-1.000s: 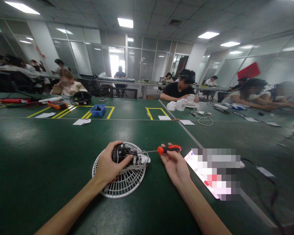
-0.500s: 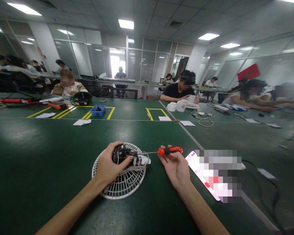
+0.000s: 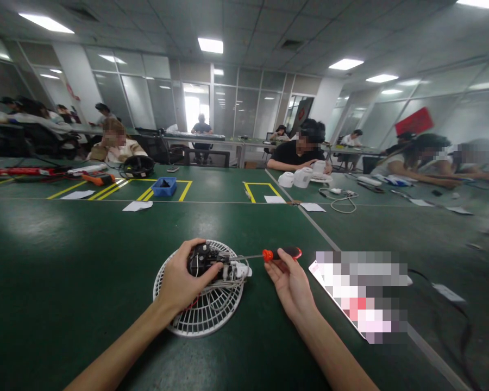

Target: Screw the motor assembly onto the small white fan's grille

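My left hand (image 3: pixel 183 282) is wrapped round a black fan motor (image 3: pixel 199 259), which rests on a round white fan grille (image 3: pixel 199 320) lying on the green table. Pale wires loop across the grille below the motor, and a white plastic part (image 3: pixel 241 270) sticks out at its right side. In my right hand (image 3: pixel 289 282) is a screwdriver (image 3: pixel 283 254) with a red and black handle, held between thumb and fingers. Its shaft lies nearly level and points left, the tip reaching into the motor assembly. The exact contact of the tip cannot be made out.
Right of my right hand lies a phone (image 3: pixel 338 298), partly blurred out. Farther off are a blue bin (image 3: pixel 164 187), papers (image 3: pixel 137 206), white fan housings (image 3: pixel 302 177) and a coiled cable (image 3: pixel 342 198). A co-worker (image 3: pixel 295 152) sits across the table.
The thumb and fingers of my right hand have shifted on the screwdriver handle, the thumb now pressing over it. My left hand and the motor stay in place; the view has tipped slightly.
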Demonstrator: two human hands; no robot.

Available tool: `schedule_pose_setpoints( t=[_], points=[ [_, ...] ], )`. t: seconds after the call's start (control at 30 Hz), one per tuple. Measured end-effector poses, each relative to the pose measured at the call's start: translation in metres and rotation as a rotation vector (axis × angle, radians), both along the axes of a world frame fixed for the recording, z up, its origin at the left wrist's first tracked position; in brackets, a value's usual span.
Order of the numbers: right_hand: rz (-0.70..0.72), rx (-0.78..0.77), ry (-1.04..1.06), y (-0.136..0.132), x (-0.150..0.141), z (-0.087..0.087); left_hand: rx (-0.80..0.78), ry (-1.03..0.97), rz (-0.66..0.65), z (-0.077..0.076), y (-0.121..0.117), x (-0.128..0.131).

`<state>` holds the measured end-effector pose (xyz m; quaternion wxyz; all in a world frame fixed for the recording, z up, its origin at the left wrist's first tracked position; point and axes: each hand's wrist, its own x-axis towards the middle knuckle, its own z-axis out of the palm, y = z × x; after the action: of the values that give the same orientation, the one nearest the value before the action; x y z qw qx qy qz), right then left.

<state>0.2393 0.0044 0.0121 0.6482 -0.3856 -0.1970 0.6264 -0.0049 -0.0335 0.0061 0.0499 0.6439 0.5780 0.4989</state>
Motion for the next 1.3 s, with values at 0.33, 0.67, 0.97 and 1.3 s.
schedule_pose_setpoints(
  t=[0.33, 0.67, 0.97, 1.3],
  points=[
    [-0.034, -0.059, 0.038, 0.001, -0.002, 0.002, -0.011, -0.003, 0.001, 0.001, 0.0, -0.001],
    [-0.068, -0.122, 0.046, -0.001, -0.002, 0.011, -0.014, -0.004, -0.009, 0.001, -0.001, 0.0],
    [0.071, -0.155, -0.091, 0.003, 0.0, 0.003, 0.062, 0.095, -0.025, 0.002, -0.002, -0.003],
    [0.216, 0.037, -0.547, 0.014, 0.003, -0.018, -0.006, 0.157, 0.08, 0.01, -0.005, -0.005]
  ],
)
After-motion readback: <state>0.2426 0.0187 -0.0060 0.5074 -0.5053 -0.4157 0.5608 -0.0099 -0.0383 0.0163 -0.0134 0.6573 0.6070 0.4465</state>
